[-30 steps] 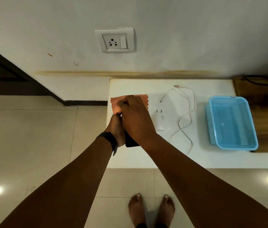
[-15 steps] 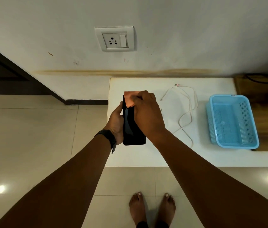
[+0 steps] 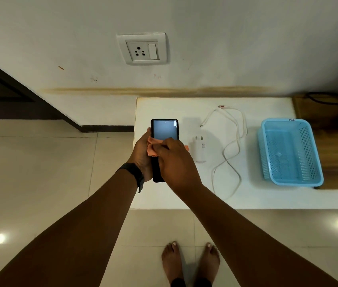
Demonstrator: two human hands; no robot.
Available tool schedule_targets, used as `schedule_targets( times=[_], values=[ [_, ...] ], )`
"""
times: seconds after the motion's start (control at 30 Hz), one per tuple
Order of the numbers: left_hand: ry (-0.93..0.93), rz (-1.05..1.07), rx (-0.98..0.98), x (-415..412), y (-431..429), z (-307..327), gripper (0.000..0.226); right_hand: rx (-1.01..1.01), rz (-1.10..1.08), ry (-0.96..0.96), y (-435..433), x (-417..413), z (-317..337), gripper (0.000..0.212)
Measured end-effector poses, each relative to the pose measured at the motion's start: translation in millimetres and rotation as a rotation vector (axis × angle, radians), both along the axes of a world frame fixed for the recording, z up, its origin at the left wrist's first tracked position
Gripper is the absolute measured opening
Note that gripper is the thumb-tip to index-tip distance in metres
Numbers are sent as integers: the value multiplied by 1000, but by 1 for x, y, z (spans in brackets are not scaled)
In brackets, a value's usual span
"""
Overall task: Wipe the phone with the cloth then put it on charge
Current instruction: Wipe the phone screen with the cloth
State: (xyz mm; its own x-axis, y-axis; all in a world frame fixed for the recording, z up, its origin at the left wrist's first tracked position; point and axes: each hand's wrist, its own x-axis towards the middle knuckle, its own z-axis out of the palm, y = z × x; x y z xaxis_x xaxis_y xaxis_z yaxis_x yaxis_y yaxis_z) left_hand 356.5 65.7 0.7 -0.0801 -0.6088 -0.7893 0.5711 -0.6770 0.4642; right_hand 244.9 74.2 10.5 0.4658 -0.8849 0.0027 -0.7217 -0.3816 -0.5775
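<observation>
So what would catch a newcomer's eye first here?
The phone, held by the left hand over the table's left end while the right hand rubs an orange cloth on it. Next, the blue basket at right, and the wall socket above.

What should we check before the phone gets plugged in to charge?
1. Phone held firmly by the left hand: ok.
2. Wiping finished: not ok, the right hand presses the cloth on the screen.
3. Plug in the socket: not ok, it lies on the table.
4. Cable joined to the plug: not ok, both ends lie loose.
5. Socket switched on: cannot tell.
</observation>
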Motion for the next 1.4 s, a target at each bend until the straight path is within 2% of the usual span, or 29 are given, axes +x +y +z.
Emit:
schedule_targets(
  times=[0.17,0.33,0.77,0.97,1.1,1.23,1.4],
  values=[
    [164,21,-12,1,-1,-1,87,37,-5,-36,31,-7,-9,28],
    [223,-8,-39,-1,0,-7,92,63,-32,-5,53,-7,-13,27],
    [196,7,-47,-3,1,-15,88,170,-28,-21,65,-15,-16,28],
    [187,8,-46,-2,-2,-15,90,152,-168,26,54,-35,-19,21],
    [165,-5,-45,-1,-2,-17,92,231,-304,-33,47,-46,-22,18],
    [142,2,-53,-2,0,-15,92,272,-351,-89,42,-45,-22,17],
    [33,-26,-8,-4,3,-16,90,193,-376,-142,19,-37,-14,16]
  ],
)
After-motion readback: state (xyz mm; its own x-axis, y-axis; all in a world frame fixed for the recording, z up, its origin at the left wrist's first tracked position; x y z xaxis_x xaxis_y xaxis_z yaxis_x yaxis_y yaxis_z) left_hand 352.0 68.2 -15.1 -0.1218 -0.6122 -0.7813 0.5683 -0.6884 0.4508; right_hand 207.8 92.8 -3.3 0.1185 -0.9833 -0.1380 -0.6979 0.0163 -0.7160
